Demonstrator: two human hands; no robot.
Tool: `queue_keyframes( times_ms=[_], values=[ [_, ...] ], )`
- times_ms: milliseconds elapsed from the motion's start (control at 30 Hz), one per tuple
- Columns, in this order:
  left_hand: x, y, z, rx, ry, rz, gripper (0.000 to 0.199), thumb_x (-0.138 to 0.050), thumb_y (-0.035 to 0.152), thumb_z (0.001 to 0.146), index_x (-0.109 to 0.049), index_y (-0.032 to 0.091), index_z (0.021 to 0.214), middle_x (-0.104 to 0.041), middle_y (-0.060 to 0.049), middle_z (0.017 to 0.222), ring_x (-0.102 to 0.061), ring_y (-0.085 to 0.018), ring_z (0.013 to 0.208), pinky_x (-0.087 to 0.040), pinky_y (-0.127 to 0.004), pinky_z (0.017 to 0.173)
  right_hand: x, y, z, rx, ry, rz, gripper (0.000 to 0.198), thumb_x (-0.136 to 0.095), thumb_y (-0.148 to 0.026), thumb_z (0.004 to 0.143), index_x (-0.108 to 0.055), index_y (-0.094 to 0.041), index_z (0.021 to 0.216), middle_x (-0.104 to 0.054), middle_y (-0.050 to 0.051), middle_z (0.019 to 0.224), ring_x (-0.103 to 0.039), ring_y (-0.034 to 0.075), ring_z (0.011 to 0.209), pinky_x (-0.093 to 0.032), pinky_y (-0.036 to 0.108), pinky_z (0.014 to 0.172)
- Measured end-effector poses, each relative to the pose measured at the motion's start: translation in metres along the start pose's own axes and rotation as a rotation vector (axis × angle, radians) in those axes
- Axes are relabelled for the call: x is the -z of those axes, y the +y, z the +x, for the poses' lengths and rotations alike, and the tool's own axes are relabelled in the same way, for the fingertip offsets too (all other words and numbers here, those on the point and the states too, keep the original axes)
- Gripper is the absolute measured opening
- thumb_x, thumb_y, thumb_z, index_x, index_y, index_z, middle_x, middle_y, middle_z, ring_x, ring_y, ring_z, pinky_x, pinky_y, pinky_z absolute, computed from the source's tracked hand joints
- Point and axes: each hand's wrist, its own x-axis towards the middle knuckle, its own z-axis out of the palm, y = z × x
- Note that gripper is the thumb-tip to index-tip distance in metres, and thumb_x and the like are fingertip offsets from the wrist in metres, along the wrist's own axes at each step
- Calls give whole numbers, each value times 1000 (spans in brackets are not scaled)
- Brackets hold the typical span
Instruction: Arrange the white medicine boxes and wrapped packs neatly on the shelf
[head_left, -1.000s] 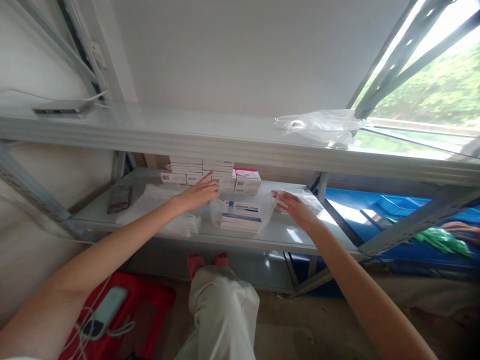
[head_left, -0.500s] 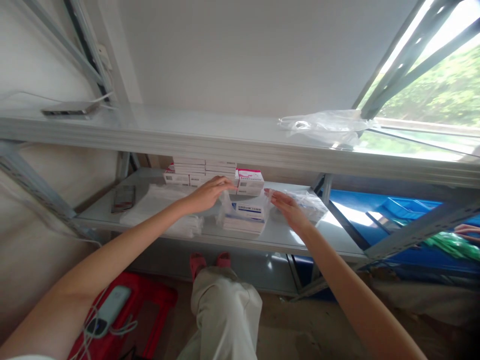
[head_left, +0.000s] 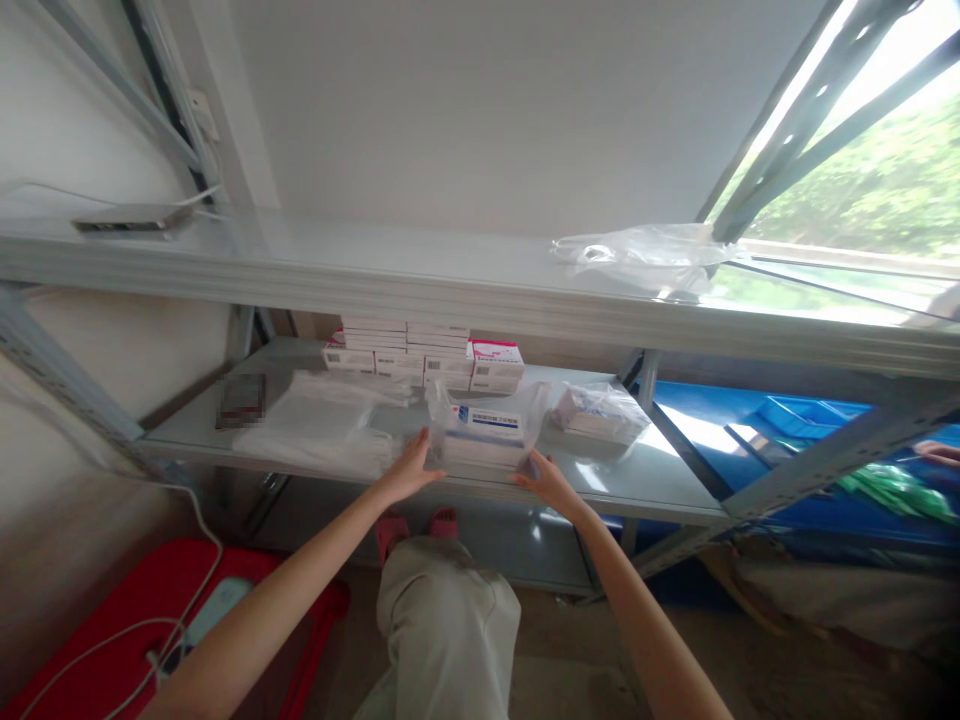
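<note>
Clear plastic bag (head_left: pixel 531 418), thin and standing upright, sits between 2 bare hands on the middle shelf (head_left: pixel 645 480) of a metal rack, near its front edge. Left hand (head_left: pixel 407 470) is open, thumb parted from the fingers, at the bag's front left corner; right hand (head_left: pixel 551 487) is open in the same way at the front right corner. Whether the fingertips press on the plastic, I cannot tell. Inside the bag lie white boxes (head_left: pixel 487 425) with blue print, the bag's top edges rising at both sides.

Just behind stand stacked white and pink boxes (head_left: pixel 495 368). To the left lies a pile of flat clear bags (head_left: pixel 311 425), and beyond it a dark flat item (head_left: pixel 241 400), blurred out. To the right rests a wrapped packet (head_left: pixel 600 412).

Farther right, a green bundle (head_left: pixel 892 490) lies on a blue surface (head_left: pixel 712 415), near another person's hand (head_left: pixel 941 452). Overhead, the upper shelf (head_left: pixel 390 240) carries crumpled plastic (head_left: pixel 637 250) and a flat silver device (head_left: pixel 131 220). Below are 2 pink slippers (head_left: pixel 444 521), and at lower left a red stool (head_left: pixel 97 610).
</note>
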Motion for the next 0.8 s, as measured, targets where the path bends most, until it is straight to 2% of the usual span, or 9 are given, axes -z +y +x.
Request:
queue_keyframes(
  times_ms=[100,200,333,467,567,667,733,800],
  values=[
    [-18,18,1,1,22,102,68,-72,22,71,-44,18,133,-46,-16,142,-39,-31,134,-32,-48,110,-13,-10,5,-1,13,-153,41,-64,-39,74,-64,-20,111,-71,9,109,-62,29,106,-29,49,108],
    [-29,24,4,18,114,198,59,-73,19,73,-49,16,126,-53,-15,133,-46,-30,128,-39,-45,105,-16,-18,8,-39,59,-249,24,-61,-36,78,-69,-19,93,-74,7,89,-66,25,89,-41,39,95],
    [-39,21,6,-14,239,290,43,-76,26,74,-58,16,111,-63,-12,116,-57,-28,113,-45,-41,98,-17,-27,6,-121,146,-357,24,-61,-42,79,-71,-20,82,-74,8,83,-66,24,80,-43,30,73],
    [-47,22,7,19,333,335,33,-75,27,75,-61,15,103,-66,-10,103,-59,-27,103,-47,-40,91,-24,-36,4,-160,234,-346,26,-56,-42,82,-72,-21,81,-74,7,78,-65,22,74,-41,30,68],
    [-49,26,8,82,343,385,28,-71,30,79,-63,13,100,-66,-12,97,-58,-28,99,-47,-41,86,-26,-37,3,-181,281,-327,28,-55,-43,83,-72,-22,80,-73,7,77,-65,24,73,-43,33,70],
    [-46,30,9,128,299,426,28,-66,34,83,-63,12,101,-65,-13,97,-56,-31,100,-46,-43,85,-23,-30,2,-109,272,-319,25,-57,-44,82,-72,-24,84,-74,6,82,-66,25,80,-43,40,87],
    [-42,32,9,145,274,438,30,-66,36,83,-63,14,103,-64,-14,103,-54,-33,104,-44,-45,87,-20,-24,1,-30,263,-331,23,-61,-42,80,-71,-26,93,-74,6,96,-65,26,96,-32,48,104],
    [-38,32,8,157,273,454,37,-67,40,81,-62,15,108,-61,-16,114,-50,-35,111,-41,-48,91,-16,-18,0,17,252,-340,28,-63,-39,79,-68,-27,104,-69,6,115,-57,27,115,-19,55,111]
  ],
)
